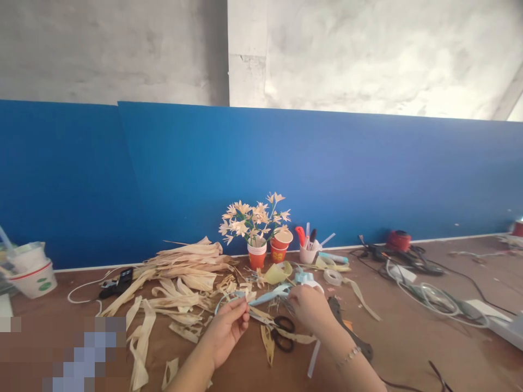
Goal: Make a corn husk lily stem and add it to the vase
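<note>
My left hand [229,328] pinches a small piece of pale dried husk [250,295] between thumb and fingertips, raised over the table. To its right, my right hand [309,308] reaches down with curled fingers among thin stems or wires [281,302] and a light blue ribbon [267,296]; its fingertips are partly hidden, so what it grips cannot be made out. Between the hands lie black-handled scissors [284,333]. Behind them a red paper cup [257,257] holds pale husk flowers [255,218] on green stems. A tape roll [333,277] is beyond my right hand.
Dried husk strips [188,267] heap on the left. Stacked red cups [279,250] and a white cup of tools [308,253] stand near the blue partition [327,174]. A dark tool [347,332], likely a glue gun, lies by my right forearm. Cables [437,299] spread across the right.
</note>
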Demonstrator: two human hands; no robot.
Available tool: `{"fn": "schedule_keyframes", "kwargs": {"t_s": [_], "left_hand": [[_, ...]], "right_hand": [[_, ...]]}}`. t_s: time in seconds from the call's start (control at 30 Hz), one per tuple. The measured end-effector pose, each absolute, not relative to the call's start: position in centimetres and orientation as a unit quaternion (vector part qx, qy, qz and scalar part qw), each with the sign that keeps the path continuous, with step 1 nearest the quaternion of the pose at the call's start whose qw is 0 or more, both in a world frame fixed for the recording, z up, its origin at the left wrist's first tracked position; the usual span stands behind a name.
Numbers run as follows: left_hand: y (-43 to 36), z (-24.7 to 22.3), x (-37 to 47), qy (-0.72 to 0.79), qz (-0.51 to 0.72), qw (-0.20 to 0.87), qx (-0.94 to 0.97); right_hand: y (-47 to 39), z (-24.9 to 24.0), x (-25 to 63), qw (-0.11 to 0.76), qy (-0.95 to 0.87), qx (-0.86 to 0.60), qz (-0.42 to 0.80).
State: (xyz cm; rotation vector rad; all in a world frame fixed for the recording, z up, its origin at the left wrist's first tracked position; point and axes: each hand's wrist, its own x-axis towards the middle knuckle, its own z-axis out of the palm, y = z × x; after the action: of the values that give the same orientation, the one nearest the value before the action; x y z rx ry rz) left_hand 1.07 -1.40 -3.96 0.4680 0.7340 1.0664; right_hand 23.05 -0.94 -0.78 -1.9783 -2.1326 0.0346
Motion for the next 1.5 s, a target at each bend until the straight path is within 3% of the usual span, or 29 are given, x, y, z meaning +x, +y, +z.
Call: {"fn": "schedule_keyframes", "kwargs": {"t_s": [0.43,1.07,1.5], "left_hand": [[-1.6,-4.3,1.5,0.331,0.475,0.769,0.271],[-1.2,-4.7,1.3,0.339,0.479,0.756,0.29],[-1.2,-4.6,1.2,0.351,0.491,0.756,0.253]], "right_hand": [[-0.7,-1.3,23.1,0.13,-0.722,-0.678,0.039],[-1.5,-0.5,23.2,0.015,-0.652,-0.757,0.035],[-1.0,-0.5,23.0,0.08,-0.684,-0.723,0.05]]}}
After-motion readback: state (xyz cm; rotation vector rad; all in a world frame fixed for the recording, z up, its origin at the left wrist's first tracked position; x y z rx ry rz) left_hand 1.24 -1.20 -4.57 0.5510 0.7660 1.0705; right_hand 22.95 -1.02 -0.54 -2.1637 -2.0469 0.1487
